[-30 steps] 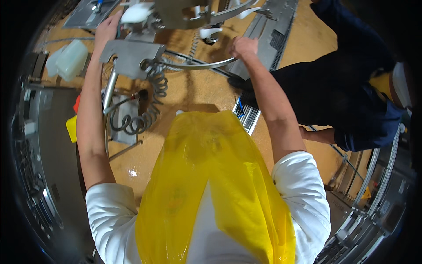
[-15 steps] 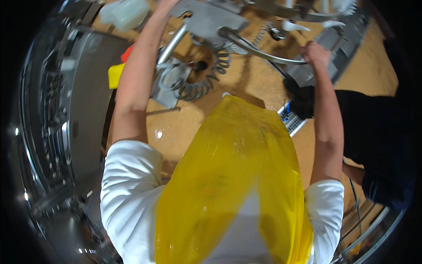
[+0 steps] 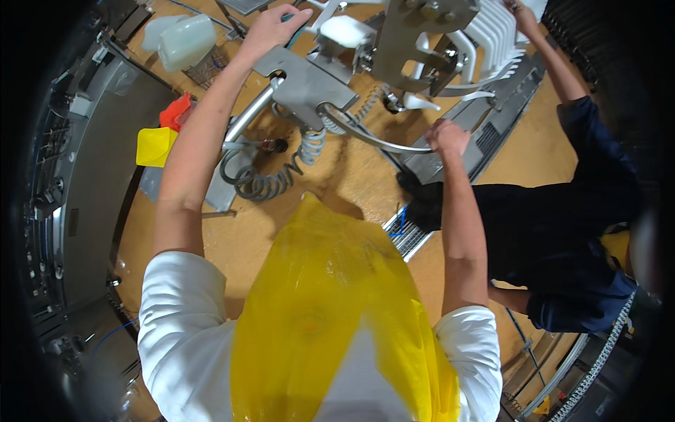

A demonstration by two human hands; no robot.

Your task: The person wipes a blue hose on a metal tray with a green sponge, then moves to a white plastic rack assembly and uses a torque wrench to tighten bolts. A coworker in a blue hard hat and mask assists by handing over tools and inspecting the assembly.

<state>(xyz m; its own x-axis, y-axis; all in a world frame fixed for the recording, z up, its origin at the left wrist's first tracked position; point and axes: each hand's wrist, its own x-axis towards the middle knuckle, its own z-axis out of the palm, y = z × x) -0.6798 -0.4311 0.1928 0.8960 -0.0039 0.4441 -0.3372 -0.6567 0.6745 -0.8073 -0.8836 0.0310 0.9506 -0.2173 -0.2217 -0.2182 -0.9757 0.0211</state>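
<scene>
Head view: right hand point(image 3: 448, 137) clasps curved rail point(image 3: 394, 147); floor point(image 3: 362, 179) gap to apron point(image 3: 316, 281) edge.

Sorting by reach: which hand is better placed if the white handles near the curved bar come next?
Probably the right hand: it grips the curved bar, close to the white handles; the left hand is farther off.

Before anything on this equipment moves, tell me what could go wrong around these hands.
The right hand grips the curved metal bar; if that bar shifted, its fingers could be pinched.

The coiled grey hose hangs in loops near the left forearm, so it might snag a moving arm.

A co-worker's hand is right by the white ribbed part, so a sudden movement there could catch it.
</scene>
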